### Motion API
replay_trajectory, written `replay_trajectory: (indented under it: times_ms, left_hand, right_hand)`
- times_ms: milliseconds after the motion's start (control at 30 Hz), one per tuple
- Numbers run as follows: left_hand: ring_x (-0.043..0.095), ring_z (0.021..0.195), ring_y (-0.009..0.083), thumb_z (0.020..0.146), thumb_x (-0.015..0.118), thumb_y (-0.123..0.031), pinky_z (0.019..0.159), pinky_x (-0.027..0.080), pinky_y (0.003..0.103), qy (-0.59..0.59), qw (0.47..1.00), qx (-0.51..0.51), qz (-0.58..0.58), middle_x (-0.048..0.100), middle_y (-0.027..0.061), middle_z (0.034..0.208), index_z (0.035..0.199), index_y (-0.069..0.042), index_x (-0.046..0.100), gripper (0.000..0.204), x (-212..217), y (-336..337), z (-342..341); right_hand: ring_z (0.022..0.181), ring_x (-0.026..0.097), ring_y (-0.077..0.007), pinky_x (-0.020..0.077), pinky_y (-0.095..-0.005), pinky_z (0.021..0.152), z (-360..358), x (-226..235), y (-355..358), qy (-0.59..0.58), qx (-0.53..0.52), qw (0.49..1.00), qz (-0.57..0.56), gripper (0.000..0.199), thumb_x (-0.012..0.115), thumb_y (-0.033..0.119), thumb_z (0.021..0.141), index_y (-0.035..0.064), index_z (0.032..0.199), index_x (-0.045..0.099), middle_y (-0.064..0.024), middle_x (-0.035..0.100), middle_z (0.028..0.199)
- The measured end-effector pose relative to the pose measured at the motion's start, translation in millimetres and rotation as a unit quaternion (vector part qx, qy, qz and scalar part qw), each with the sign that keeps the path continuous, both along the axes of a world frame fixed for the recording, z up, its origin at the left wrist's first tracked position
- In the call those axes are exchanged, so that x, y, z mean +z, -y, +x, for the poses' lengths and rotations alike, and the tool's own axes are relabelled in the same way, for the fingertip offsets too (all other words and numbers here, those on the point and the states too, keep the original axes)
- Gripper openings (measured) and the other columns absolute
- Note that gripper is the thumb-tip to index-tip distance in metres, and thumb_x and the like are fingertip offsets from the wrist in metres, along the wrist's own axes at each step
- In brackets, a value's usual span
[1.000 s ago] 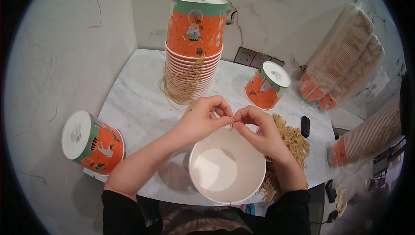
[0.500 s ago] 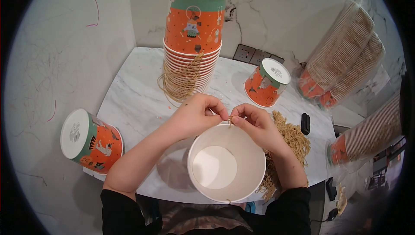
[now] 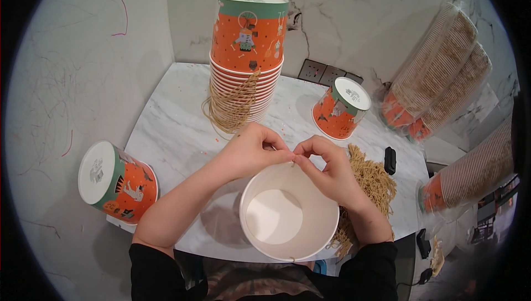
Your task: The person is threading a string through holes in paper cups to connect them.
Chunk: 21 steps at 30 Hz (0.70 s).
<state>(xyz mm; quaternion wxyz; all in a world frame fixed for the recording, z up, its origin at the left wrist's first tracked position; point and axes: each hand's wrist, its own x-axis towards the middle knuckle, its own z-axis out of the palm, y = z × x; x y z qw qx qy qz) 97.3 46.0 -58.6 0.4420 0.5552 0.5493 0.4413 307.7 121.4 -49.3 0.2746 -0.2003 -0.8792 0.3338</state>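
A white-lined paper bucket [image 3: 319, 221] stands with its mouth up near the table's front edge. At its far rim, my left hand [image 3: 255, 145] and my right hand [image 3: 327, 169] meet fingertip to fingertip, both closed in a pinch. Between them is a short end of tan cord [image 3: 293, 164], mostly hidden by my fingers. Another bit of the same cord shows at the near rim. A thick pile of cut tan cord [image 3: 369, 176] lies beside and partly under my right forearm.
A tall stack of upturned orange and green buckets [image 3: 248, 41] stands behind, with cord strands [image 3: 232, 102] draped over it. Single upturned buckets sit at the left edge [image 3: 133, 187] and back right [image 3: 334, 114]. Plastic-wrapped bucket stacks [image 3: 442, 68] lean at right. A black object [image 3: 390, 160] lies nearby.
My thumbs and fingertips have drawn closer together over the cord, hiding most of the small piece that showed between them. The bucket stays in nearly the same place.
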Motion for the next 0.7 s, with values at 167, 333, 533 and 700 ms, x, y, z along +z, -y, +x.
replay_trajectory:
  times_ms: [167,333,533,700]
  left_hand:
    - [0.060,0.069,0.0046,0.086,0.078,-0.012,0.062,0.049,0.023,-0.003,1.000,-0.016,0.006,0.071,0.0019,0.077,0.088,0.003,0.076,0.015,4,1,-1]
    - [0.061,0.070,0.0052,0.085,0.073,-0.008,0.063,0.049,0.022,0.032,0.999,-0.014,0.000,0.071,0.0029,0.079,0.087,0.003,0.075,0.012,-2,-2,-4]
    - [0.063,0.070,0.0073,0.083,0.073,-0.007,0.064,0.050,0.023,0.060,0.998,-0.023,-0.026,0.071,0.0034,0.078,0.083,0.002,0.072,0.009,-1,-4,-9]
    - [0.062,0.069,0.0085,0.079,0.076,-0.011,0.062,0.049,0.024,0.071,0.996,-0.019,-0.041,0.068,0.0035,0.073,0.077,0.001,0.070,0.013,1,-4,-11]
  right_hand:
    - [0.088,0.066,-0.0126,0.0518,-0.0278,0.084,-1,-1,2,0.001,-0.009,1.000,0.010,0.010,0.072,0.005,0.092,-0.0028,0.096,0.068,-0.0062,0.069,0.089]
    - [0.083,0.068,-0.0236,0.0534,-0.0337,0.074,-1,2,6,-0.039,0.013,0.998,-0.036,0.017,0.077,0.008,0.087,-0.0011,0.097,0.068,-0.0116,0.068,0.089]
    - [0.082,0.068,-0.0144,0.0534,-0.0286,0.076,0,6,10,0.005,-0.011,1.000,0.006,0.010,0.074,0.003,0.086,-0.0025,0.091,0.068,-0.0070,0.069,0.087]
    - [0.079,0.067,-0.0152,0.0530,-0.0283,0.073,0,8,10,-0.021,0.010,1.000,0.006,0.009,0.072,0.001,0.085,-0.0032,0.090,0.067,-0.0070,0.067,0.086]
